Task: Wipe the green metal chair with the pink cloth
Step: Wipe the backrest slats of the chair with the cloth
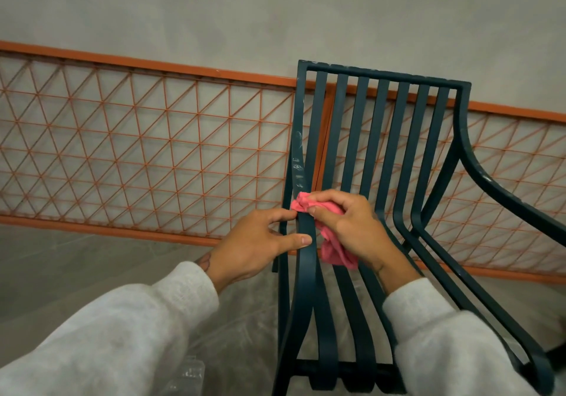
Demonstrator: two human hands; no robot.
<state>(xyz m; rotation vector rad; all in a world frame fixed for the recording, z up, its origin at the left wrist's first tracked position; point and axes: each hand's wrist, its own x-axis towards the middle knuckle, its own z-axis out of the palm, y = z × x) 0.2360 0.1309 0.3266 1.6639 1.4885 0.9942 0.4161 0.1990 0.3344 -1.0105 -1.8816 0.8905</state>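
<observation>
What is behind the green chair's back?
Behind the green chair: an orange lattice railing before a grey surface. Its slats, the right hand and pink cloth hide parts.

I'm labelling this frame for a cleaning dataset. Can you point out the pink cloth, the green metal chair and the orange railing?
pink cloth (335,251): head view, on its hanging lower end.
green metal chair (382,75): head view, on the backrest's top rail.
orange railing (153,64): head view, on its top bar, left of the chair.

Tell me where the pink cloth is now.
In the head view, the pink cloth is just below centre, bunched in the right hand against the left slats of the green chair, beside the left hand.
</observation>
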